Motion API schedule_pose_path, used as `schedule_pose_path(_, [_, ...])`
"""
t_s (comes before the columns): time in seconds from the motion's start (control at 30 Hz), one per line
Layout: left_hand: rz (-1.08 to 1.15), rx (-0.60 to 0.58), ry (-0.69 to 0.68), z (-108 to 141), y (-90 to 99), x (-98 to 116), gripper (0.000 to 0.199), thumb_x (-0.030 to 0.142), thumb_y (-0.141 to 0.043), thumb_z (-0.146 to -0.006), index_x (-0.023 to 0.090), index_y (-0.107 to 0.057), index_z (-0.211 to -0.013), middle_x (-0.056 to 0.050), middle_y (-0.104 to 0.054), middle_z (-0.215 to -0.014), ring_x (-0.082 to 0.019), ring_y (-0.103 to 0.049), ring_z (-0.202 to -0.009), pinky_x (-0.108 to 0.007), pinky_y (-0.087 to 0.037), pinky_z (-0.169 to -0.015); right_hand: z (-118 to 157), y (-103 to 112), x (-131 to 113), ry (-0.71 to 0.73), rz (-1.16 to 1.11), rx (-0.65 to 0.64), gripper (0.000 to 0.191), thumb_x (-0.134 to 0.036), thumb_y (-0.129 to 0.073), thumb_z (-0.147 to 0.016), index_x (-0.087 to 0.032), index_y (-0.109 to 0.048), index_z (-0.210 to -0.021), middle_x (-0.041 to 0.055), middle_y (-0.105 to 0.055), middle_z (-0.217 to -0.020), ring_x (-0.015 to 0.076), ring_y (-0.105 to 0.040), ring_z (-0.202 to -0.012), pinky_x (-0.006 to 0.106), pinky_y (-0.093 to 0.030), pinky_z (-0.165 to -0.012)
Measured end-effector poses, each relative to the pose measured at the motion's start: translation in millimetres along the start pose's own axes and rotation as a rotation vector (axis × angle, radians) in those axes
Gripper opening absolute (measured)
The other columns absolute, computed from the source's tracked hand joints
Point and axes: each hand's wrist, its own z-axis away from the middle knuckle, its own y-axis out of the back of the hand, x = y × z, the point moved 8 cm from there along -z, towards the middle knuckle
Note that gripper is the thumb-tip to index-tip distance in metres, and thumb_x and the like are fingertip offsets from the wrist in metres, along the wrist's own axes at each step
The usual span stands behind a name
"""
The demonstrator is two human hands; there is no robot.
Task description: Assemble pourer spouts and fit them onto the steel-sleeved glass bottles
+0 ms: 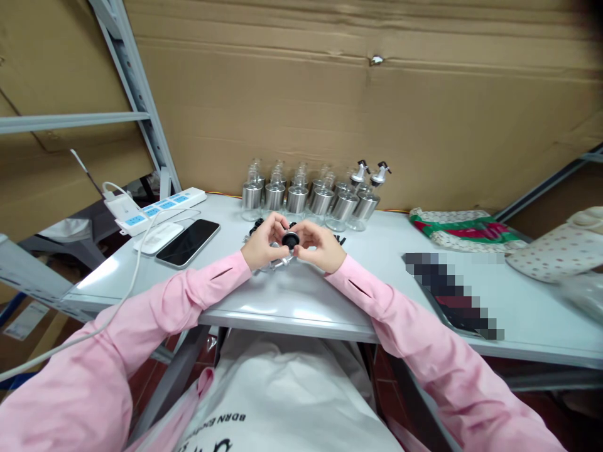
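Note:
Between both hands, over the middle of the table, is a bottle pourer (291, 240), its black ribbed stopper end turned toward me and a silvery rim around it. My left hand (268, 242) pinches it from the left with thumb and fingers. From the right, my right hand (316, 243) grips the same pourer, fingers curled. Small clear and silvery parts (279, 262) lie just below the hands, and black parts (255, 226) show behind the left hand, partly hidden. Farther back stand several glass bottles with steel sleeves (297, 199); two at the right end carry pourers (360, 172).
At left are a black-screened phone (188, 242), a white charger box (159, 238) and a power strip (162, 210), with a white cable crossing my left sleeve. On the right lie a dark tablet-like device (447, 301), a patterned cloth (466, 229) and a dotted roll (546, 251). Cardboard (301, 94) walls the back.

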Motion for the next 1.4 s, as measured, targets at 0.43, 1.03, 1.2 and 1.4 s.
schedule_pose_path(0.43, [-0.027, -0.033, -0.064, 4.5, -4.4, 8.5, 0.038, 0.014, -0.059, -0.051, 0.02, -0.028, -0.07, 0.01, -0.041, -0.06, -0.004, -0.039, -0.055, -0.019, -0.032, -0.055, 4.1, -4.3, -6.0, 0.075, 0.044, -0.013, 0.015, -0.016, -0.056, -0.058, -0.017, -0.047, -0.07, -0.0068, -0.048, -0.052, 0.0058, -0.04, -0.047, 0.019, -0.037, -0.046])
schedule_pose_path(1.03, [-0.452, 0.089, -0.519, 10.7, 3.7, 37.7, 0.026, 0.019, -0.061, -0.071, 0.017, -0.05, -0.095, -0.005, -0.05, -0.093, -0.015, -0.052, -0.089, -0.028, -0.047, -0.074, 4.1, 20.1, -10.1, 0.204, 0.1, 0.207, 0.025, -0.019, -0.064, -0.063, -0.02, -0.046, -0.08, 0.0009, -0.066, -0.074, 0.0118, -0.058, -0.062, 0.028, -0.049, -0.064])
schedule_pose_path(1.2, [-0.479, 0.092, -0.523, 11.1, 5.0, 36.4, 0.025, 0.022, -0.061, -0.074, 0.017, -0.052, -0.096, -0.004, -0.053, -0.091, -0.015, -0.053, -0.085, -0.029, -0.047, -0.072, 3.9, 22.0, -13.1, 0.247, 0.114, 0.227, 0.021, -0.022, -0.064, -0.065, -0.02, -0.051, -0.081, 0.0008, -0.062, -0.078, 0.0117, -0.058, -0.066, 0.026, -0.051, -0.061])
schedule_pose_path(1.4, [-0.41, 0.048, -0.511, 10.1, 3.4, 31.2, 0.028, 0.022, -0.061, -0.074, 0.019, -0.051, -0.1, -0.005, -0.052, -0.095, -0.015, -0.054, -0.088, -0.029, -0.05, -0.075, 3.5, 21.5, -14.7, 0.295, 0.103, 0.211, 0.02, -0.023, -0.066, -0.066, -0.019, -0.052, -0.079, 0.0054, -0.066, -0.089, 0.0157, -0.062, -0.081, 0.027, -0.052, -0.062])
